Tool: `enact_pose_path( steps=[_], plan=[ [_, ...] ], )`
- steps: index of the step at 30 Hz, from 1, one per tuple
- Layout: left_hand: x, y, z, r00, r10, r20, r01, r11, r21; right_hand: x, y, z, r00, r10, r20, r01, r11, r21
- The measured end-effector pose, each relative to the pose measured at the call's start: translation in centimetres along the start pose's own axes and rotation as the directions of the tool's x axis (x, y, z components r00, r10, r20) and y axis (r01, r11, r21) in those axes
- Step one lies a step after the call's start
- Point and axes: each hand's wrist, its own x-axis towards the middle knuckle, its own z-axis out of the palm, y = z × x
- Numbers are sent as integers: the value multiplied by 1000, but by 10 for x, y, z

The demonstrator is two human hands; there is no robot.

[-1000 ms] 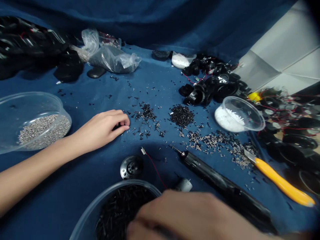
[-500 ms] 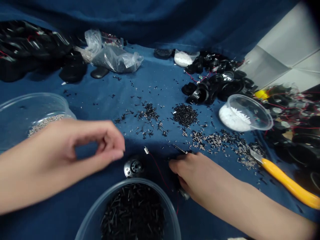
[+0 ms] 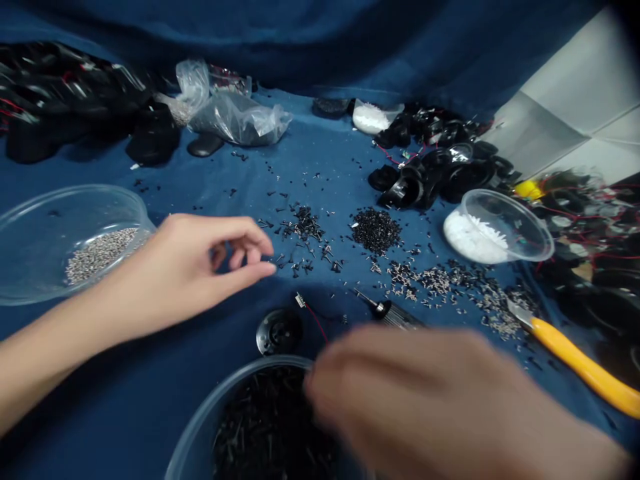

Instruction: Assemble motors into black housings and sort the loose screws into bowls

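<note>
My left hand hovers beside the scattered black screws, fingers curled and thumb tip slightly apart, with nothing visible in them. Over the right rim of a clear tub of black screws is my right hand, smeared by motion, its fingertips hidden from me. Beyond that tub lies a round black metal-edged part. A white connector on a red wire is to its right. Partly behind my right hand, a black electric screwdriver points its bit to the upper left.
A clear tub of silvery screws stands left. Mixed small screws trail rightward from a black pile, near a tub of white pieces and a yellow-handled cutter. Plastic bags and black housings lie behind.
My left hand drew back from the scattered screws, rose, then shifted outward again. My right hand went from the black-screw tub to beside the screwdriver, then back over the tub.
</note>
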Motion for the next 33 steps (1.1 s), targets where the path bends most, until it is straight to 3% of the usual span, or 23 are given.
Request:
enact_pose_path(
  steps=[3,6,9,12,16,22,25,28,31,33],
  plan=[
    [34,-20,15,996,83,25,-85,986,143,35,35,-8,965,86,-247,-135,972,-191],
    [46,-26,35,988,102,112,-122,975,186,69,67,-7,984,67,-164,-103,969,-226],
    [48,-24,38,982,83,168,-114,976,183,89,81,1,998,-8,-63,-8,971,-241],
    [52,-19,31,978,42,206,-84,976,200,100,83,5,997,-80,2,78,957,-280],
    [58,-15,26,967,-26,252,-23,981,190,110,82,0,993,-78,90,100,957,-273],
    [58,-14,27,962,-11,272,-35,986,165,109,85,-4,983,-79,165,132,932,-339],
    [56,-18,28,968,5,251,-42,989,143,106,90,-1,983,-101,153,146,935,-322],
    [55,-23,23,978,-13,210,17,1000,-16,105,95,0,985,-128,115,155,949,-274],
    [48,-21,2,978,-76,193,119,968,-220,99,90,-11,988,-152,35,156,970,-188],
    [34,-13,-19,988,-68,140,99,968,-231,89,78,-23,990,-139,-28,136,987,-90]
  ],
)
